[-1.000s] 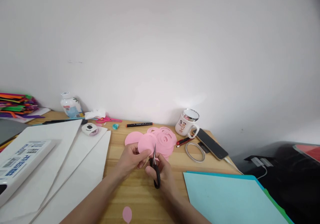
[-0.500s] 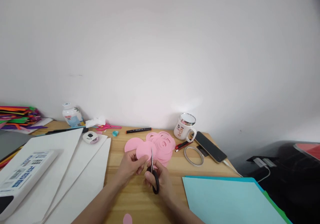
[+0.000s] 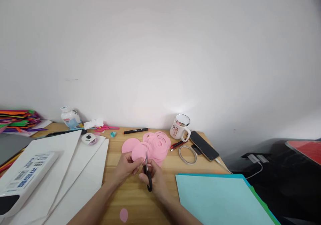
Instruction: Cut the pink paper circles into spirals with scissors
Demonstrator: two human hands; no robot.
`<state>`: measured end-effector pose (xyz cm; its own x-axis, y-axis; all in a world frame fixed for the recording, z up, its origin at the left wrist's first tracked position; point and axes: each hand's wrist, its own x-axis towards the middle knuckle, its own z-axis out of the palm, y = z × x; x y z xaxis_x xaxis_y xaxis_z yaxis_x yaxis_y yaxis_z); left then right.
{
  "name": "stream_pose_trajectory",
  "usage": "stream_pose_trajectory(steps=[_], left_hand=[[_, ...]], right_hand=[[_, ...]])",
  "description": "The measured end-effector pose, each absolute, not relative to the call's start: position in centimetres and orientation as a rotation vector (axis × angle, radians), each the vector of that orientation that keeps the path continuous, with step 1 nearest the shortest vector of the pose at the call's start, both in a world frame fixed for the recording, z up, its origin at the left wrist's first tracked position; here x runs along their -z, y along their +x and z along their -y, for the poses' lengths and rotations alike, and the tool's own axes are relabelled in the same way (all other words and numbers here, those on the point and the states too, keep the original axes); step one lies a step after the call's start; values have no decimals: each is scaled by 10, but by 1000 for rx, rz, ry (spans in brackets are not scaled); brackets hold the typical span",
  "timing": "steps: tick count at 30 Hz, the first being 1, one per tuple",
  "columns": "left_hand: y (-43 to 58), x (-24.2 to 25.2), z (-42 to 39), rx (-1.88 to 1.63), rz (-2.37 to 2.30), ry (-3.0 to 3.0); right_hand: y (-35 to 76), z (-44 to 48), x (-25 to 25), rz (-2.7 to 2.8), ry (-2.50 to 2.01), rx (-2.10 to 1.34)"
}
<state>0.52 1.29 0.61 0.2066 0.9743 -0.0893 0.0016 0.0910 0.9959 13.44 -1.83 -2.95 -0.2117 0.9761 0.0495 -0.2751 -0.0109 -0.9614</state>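
A pink paper disc [image 3: 137, 152] is pinched at its near edge between the closed fingers of the left hand [image 3: 127, 165], while black-handled scissors [image 3: 149, 181] are gripped at its five o'clock by the curled fingers of the right hand [image 3: 155, 175]. At two o'clock, pink paper rings [image 3: 160, 145] are piled on the surface [image 3: 136, 198].

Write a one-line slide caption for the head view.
The left hand holds a pink paper disc while the right hand holds black-handled scissors at its edge.
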Motion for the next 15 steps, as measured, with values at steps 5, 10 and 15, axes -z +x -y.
stream_pose_trajectory(steps=[5,10,15], left_hand=[[5,-4,-14,-998,-1093,1232],[5,-1,-16,-1014,-1093,1243],[2,1,-16,-1020,-1034,1227]], right_hand=[[136,17,28,1165,-866,-1487],[136,17,30,1181,-851,-1472],[136,18,31,1226,-858,-1442]])
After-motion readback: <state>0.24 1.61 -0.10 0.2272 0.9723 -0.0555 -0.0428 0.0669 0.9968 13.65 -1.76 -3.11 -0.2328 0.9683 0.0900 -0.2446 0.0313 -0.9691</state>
